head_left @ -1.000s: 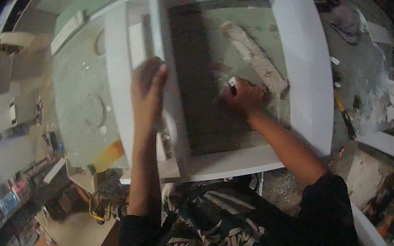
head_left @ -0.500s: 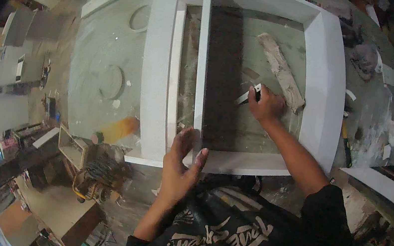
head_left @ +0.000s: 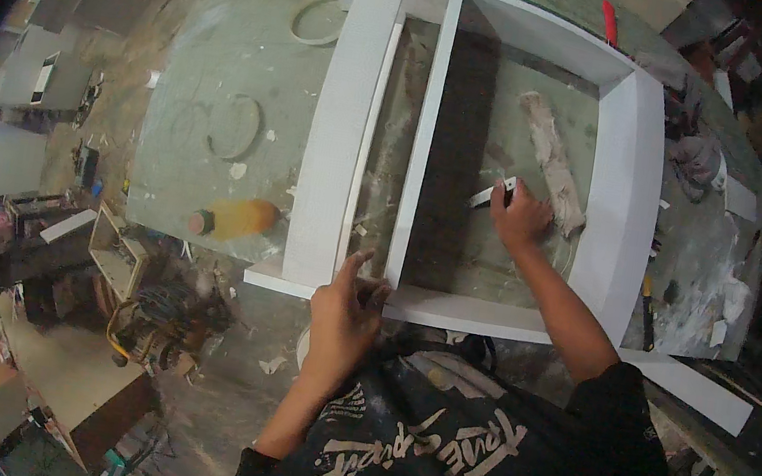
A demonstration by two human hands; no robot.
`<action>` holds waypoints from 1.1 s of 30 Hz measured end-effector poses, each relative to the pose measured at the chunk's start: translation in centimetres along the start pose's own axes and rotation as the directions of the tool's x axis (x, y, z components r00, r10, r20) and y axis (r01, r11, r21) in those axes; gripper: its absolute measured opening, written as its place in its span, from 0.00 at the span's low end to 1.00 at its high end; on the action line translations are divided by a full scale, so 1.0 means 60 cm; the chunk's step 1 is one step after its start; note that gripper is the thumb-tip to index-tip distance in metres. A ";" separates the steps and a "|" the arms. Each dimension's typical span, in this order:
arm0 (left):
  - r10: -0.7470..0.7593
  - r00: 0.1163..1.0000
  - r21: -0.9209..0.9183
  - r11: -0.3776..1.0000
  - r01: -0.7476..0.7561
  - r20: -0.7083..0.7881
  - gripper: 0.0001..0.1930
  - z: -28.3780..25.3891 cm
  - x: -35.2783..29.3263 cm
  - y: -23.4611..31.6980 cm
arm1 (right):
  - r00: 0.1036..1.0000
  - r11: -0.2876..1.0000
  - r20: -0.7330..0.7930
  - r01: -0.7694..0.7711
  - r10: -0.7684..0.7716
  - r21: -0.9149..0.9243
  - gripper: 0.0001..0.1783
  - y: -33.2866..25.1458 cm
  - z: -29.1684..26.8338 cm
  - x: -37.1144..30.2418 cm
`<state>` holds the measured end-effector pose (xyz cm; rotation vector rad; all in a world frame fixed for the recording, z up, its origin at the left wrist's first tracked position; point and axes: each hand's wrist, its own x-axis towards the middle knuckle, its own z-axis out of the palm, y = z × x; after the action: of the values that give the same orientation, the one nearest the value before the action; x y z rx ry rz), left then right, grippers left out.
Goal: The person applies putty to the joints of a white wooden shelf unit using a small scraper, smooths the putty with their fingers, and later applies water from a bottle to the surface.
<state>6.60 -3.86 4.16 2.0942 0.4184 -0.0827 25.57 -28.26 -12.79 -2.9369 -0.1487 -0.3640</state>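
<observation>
A white rectangular board frame (head_left: 623, 189) lies on the pale green worktop, with a thin divider (head_left: 425, 137) running across it. My left hand (head_left: 347, 306) is at the frame's near edge, by the divider's near end. Its index finger stretches forward, apart from the thumb. Inside the large opening, my right hand (head_left: 522, 217) is closed round a small tool with a black body and a pale flat strip (head_left: 484, 198); its exact kind is hidden by the fingers. Beside that hand lies a long, crumpled, whitish cloth (head_left: 553, 160).
A bottle of orange-yellow liquid (head_left: 242, 219) lies left of the frame on the worktop (head_left: 182, 132). A red-handled tool (head_left: 609, 24) is at the far edge. Right of the frame are a yellow-and-black tool (head_left: 648, 310) and a grey cloth (head_left: 695, 163).
The view has shifted, so the frame sits differently in the picture. My left thumb has drawn in and the index finger now points forward. The right hand still holds the small tool.
</observation>
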 end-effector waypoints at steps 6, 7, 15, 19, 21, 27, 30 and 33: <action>0.060 0.998 0.105 0.993 -0.059 -0.007 0.27 -0.002 -0.004 0.005 | 0.992 0.982 0.114 -0.071 0.051 0.177 0.26 -0.014 -0.021 0.008; 0.069 0.998 0.139 0.988 -0.067 -0.006 0.27 0.001 -0.002 0.005 | 0.990 0.981 0.126 -0.082 0.061 0.174 0.26 -0.012 -0.021 0.009; 0.111 0.991 0.289 0.954 -0.084 -0.075 0.26 0.016 0.018 -0.004 | 0.995 0.994 0.096 -0.021 0.011 0.105 0.26 -0.012 -0.017 0.006; 0.066 0.991 0.260 0.965 -0.033 -0.119 0.19 0.029 0.019 -0.002 | 0.997 0.994 0.074 -0.010 0.002 0.112 0.27 -0.003 -0.013 0.006; 0.073 0.989 0.260 0.965 -0.038 -0.126 0.17 0.032 0.014 -0.002 | 0.998 0.995 0.059 -0.010 0.004 0.100 0.26 -0.005 -0.016 0.004; 0.025 0.988 0.200 0.980 0.005 -0.149 0.14 0.034 0.007 -0.014 | 0.996 0.970 0.089 -0.025 0.003 0.243 0.24 -0.013 -0.024 0.004; 0.039 0.987 0.188 0.982 -0.009 -0.157 0.13 0.032 0.008 -0.022 | 0.996 0.971 0.088 -0.036 0.016 0.237 0.23 -0.010 -0.022 0.004; 0.074 0.981 0.174 0.984 -0.042 -0.181 0.13 0.025 0.009 -0.022 | 0.996 0.978 0.093 -0.031 0.012 0.208 0.23 -0.010 -0.023 0.003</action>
<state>6.85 -4.34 2.13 2.2901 0.4763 0.1184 25.33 -27.92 -11.36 -2.7453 -0.1573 -0.1967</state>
